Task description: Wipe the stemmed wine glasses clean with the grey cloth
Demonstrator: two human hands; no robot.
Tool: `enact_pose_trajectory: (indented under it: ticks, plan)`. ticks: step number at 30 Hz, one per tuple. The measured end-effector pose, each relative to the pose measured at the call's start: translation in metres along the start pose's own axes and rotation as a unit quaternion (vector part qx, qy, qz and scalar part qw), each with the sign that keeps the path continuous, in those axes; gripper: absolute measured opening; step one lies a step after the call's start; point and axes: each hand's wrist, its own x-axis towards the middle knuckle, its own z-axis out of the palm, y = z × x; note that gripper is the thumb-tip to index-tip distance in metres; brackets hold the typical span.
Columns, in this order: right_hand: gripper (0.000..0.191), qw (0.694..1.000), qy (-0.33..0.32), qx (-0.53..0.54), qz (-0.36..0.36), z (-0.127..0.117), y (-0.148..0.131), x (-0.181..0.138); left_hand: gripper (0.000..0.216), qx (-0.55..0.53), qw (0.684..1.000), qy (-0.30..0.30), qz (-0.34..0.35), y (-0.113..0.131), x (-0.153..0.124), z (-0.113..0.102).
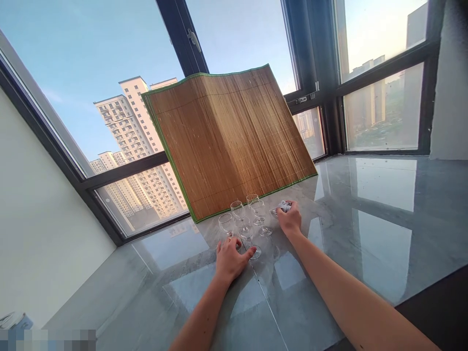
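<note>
Several clear wine glasses (244, 220) stand close together on a grey marble sill (383, 229) in front of a bamboo mat (226, 141) that leans against the window. My left hand (231, 259) rests on the sill with its fingers curled round the foot of the nearest glass (247, 235). My right hand (289, 218) lies further back, to the right of the glasses, closed on a small white crumpled cloth (284, 205).
Dark window frames (310, 97) run along the back of the sill, with tall buildings outside. A white wall (40, 229) borders the sill at the left. The sill's dark front edge (435, 302) is at the lower right.
</note>
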Motion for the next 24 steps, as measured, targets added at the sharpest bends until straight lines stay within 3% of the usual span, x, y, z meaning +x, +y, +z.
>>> enact_pose_trajectory:
  ticks: [5,13,18,21,24]
  plan:
    - [0.042,1.000,0.007,0.003,-0.007,0.000,0.002,0.001,0.051,0.039,0.999,0.004,-0.029,-0.010,0.003,-0.003]
    - [0.041,1.000,0.005,0.003,-0.006,-0.003,-0.001,-0.001,0.038,0.095,0.994,-0.047,-0.037,-0.042,0.010,-0.020]
    - [0.042,1.000,0.004,0.006,-0.003,-0.002,0.001,0.000,0.050,0.159,0.980,-0.072,-0.094,-0.064,0.013,-0.030]
    - [0.043,1.000,-0.001,0.008,-0.003,-0.001,0.004,0.002,0.060,0.188,0.968,-0.089,-0.138,-0.061,0.007,-0.035]
    - [0.042,1.000,-0.002,0.015,-0.004,-0.001,0.004,0.003,0.060,0.211,0.962,-0.071,-0.160,-0.043,-0.002,-0.039]
